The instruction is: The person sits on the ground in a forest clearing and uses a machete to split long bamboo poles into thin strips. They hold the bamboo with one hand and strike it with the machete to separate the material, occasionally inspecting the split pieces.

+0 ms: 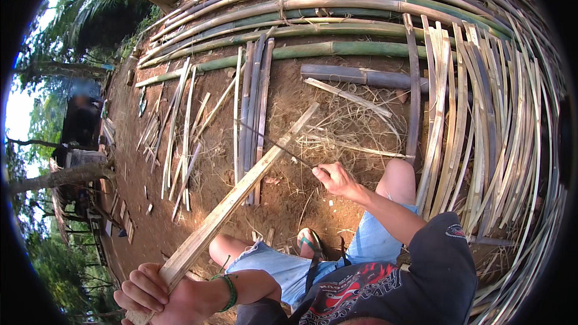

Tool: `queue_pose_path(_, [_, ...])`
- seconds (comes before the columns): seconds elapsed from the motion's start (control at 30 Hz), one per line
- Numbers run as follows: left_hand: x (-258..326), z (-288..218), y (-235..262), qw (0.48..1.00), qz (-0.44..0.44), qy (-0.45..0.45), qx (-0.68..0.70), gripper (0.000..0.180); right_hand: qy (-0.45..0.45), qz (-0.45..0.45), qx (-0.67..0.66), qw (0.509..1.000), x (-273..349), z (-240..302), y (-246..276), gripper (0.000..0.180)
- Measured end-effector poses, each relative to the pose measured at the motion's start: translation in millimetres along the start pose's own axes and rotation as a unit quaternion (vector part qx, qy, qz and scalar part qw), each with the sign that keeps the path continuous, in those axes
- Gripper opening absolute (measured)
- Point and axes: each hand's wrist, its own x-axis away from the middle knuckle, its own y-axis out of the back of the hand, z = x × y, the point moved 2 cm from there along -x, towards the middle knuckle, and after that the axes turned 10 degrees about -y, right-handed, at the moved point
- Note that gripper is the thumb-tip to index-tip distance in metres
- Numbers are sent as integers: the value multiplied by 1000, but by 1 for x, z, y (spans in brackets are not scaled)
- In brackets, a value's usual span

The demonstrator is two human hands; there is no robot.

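Bamboo slat (241, 185): long, pale, flat, runs diagonally from the lower left up to the middle of the view. Near end sits inside the left hand (150, 295), far end points up and right, well clear of that grip, above the dirt.

Left hand: fingers curled tight round the slat's near end, full fist grip. Green band on that wrist (230, 292).

Right hand (337, 179): closed round the handle of a thin dark blade (274, 141). Blade runs up-left from this grip and crosses the slat at roughly two-thirds of the slat's length, counted from the left fist. Blade and slat appear touching at the crossing; can't tell if the edge has bitten in.

So: slat held at one end, blade meets it far from the left grip, close ahead of the right grip.

Below the hands: person seated, blue denim shorts (289, 265), dark printed shirt, bare knees, a foot in a green-strapped sandal (310, 242) on the ground between the knees.

Past the slat's far end: loose dry shavings (349, 126) on brown earth, a short dark bamboo pole (361, 76).

Left of the slat: scattered thin split strips (180, 126) lying on the dirt.

Right of the right hand: dense fan of split strips (481, 126).

Top: whole green bamboo poles (313, 30) stacked side by side. Trees at the far left.
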Motion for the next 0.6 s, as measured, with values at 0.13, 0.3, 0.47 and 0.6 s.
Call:
queue_pose_path(0.13, [-8,13,19,998,-48,-4,-29,32,-91,3,48,995,-7,-8,9,57])
queue_pose_path(0.3, [-2,8,8,1000,-17,-15,-11,32,91,16,32,995,18,71,-7,54])
queue_pose_path(0.47, [-7,17,5,999,-7,-4,31,32,-103,-49,98,989,-33,-56,23,61])
queue_pose_path(0.6, [-2,12,8,999,-25,-33,-20,33,-117,-26,109,987,-38,-18,12,61])
